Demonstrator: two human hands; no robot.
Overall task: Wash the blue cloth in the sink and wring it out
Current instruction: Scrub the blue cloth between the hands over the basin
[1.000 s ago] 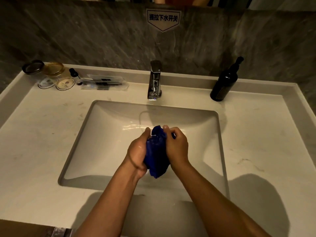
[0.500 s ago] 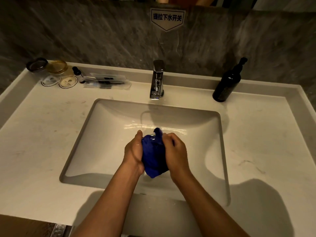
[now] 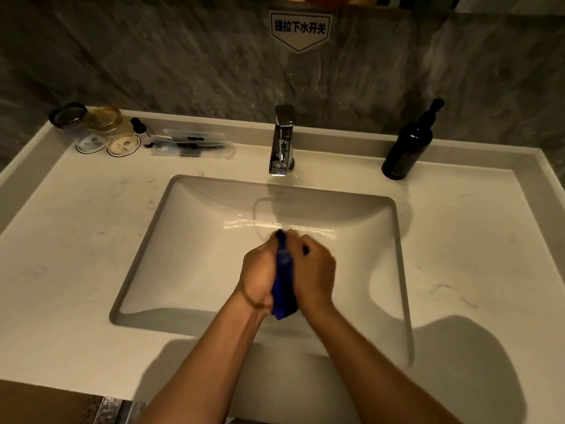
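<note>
The blue cloth is bunched into a narrow dark roll over the middle of the white sink basin. My left hand presses against its left side and my right hand against its right, both closed on it. Only a thin strip of cloth shows between the palms, with a tip sticking out at the top and a wad hanging below the wrists. The chrome faucet stands behind the basin; I see no stream of water from it.
A dark pump bottle stands at the back right of the counter. At the back left are glass jars, round lids, a small dropper bottle and plastic-wrapped packets. A raised ledge runs around the pale counter.
My hands have squeezed closer together, so the cloth shows as a thinner strip than before. The hands stay over the middle of the basin.
</note>
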